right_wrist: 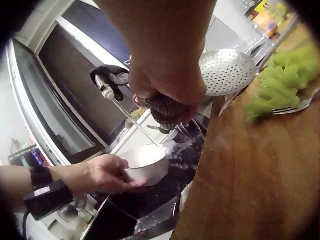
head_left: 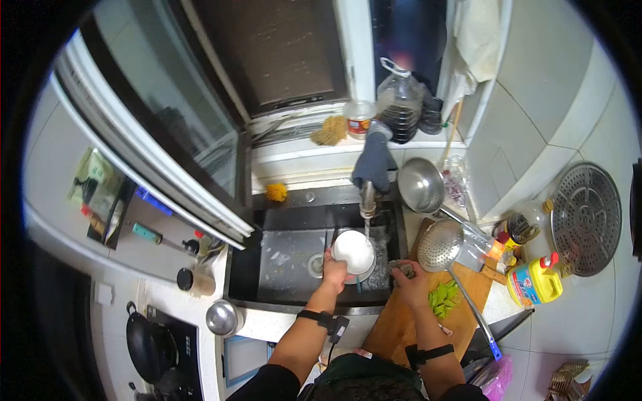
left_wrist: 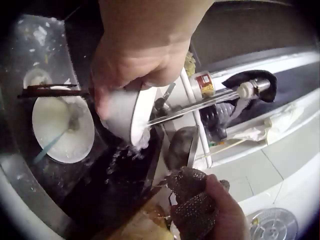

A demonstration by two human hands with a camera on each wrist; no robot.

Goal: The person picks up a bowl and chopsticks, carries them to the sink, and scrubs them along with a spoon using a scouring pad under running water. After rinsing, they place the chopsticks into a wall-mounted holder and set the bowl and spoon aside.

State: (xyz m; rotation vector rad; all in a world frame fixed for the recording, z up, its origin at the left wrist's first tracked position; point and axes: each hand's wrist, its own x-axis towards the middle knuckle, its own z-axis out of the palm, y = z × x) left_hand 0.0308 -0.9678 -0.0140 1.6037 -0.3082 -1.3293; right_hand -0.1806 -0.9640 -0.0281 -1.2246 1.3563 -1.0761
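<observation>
My left hand [head_left: 333, 273] grips a white bowl [head_left: 354, 250] by its side, over the dark sink [head_left: 281, 287]. The bowl tilts under a stream of water from the faucet [head_left: 367, 204], and water splashes off its rim in the left wrist view. In my right hand [head_left: 414, 289], held near the sink's right edge, is a dark mesh scouring pad [left_wrist: 195, 202], apart from the bowl. Water drips off the pad in the right wrist view. Below the held bowl, a second white bowl [left_wrist: 62, 137] sits in the sink with chopsticks [left_wrist: 55, 92] across its rim.
A wooden cutting board [head_left: 394, 327] bears sliced green vegetables [head_left: 443, 299] and a fork [right_wrist: 300, 106], right of the sink. A perforated skimmer [head_left: 440, 245] lies across the board. Behind it stands a steel pot [head_left: 420, 185]. A yellow detergent bottle [head_left: 548, 284] is further right.
</observation>
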